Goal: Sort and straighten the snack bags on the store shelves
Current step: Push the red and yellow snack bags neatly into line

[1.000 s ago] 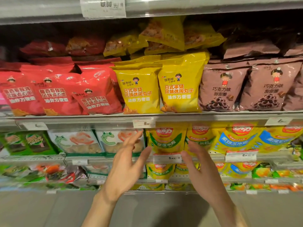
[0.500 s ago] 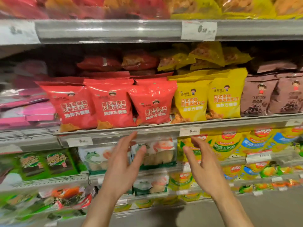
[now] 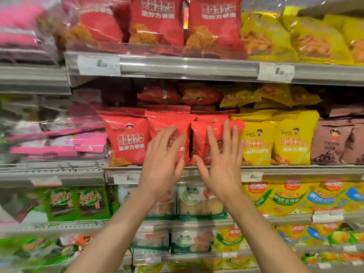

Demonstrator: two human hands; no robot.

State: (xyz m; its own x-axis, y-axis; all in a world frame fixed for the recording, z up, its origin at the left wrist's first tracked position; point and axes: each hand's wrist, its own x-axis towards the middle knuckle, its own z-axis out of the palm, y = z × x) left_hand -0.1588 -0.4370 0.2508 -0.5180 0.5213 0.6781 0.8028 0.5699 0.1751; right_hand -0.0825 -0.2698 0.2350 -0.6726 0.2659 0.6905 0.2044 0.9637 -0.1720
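Left hand: left hand [image 3: 163,160] raised before the middle red bag [image 3: 169,123], fingers straight and spread, holding nothing; whether the fingertips touch the film cannot be told.
Right hand: right hand [image 3: 222,164] raised before the right red bag [image 3: 214,125], fingers straight and fanned, holding nothing; contact likewise cannot be told.
Task item: red snack bags standing in a front row on the middle shelf [image 3: 197,169], with the left red bag [image 3: 128,140] clear of both hands; more red packs lie flat behind them.
Step in hand: judged as the approach to the red row, both palms set to take or square up the two centre bags, which lean toward each other with a dark gap between.
Next move: likely calls for flat, even pressure on both faces, or a light grip at the sides, to stand them upright and level with the left red bag.
Neighbours: yellow bags [image 3: 275,142] just right of the red row; brown bags [image 3: 336,142] further right; pink packs [image 3: 59,142] to the left.
Writing, red bag: 风味点心面 and 油炸方便面 legible; top line partly blurred.
Writing, yellow bag: 日式 begins the top line; the rest is too soft to read.
Price tags: price tag [image 3: 275,71] on the upper rail, figure too blurred to trust.
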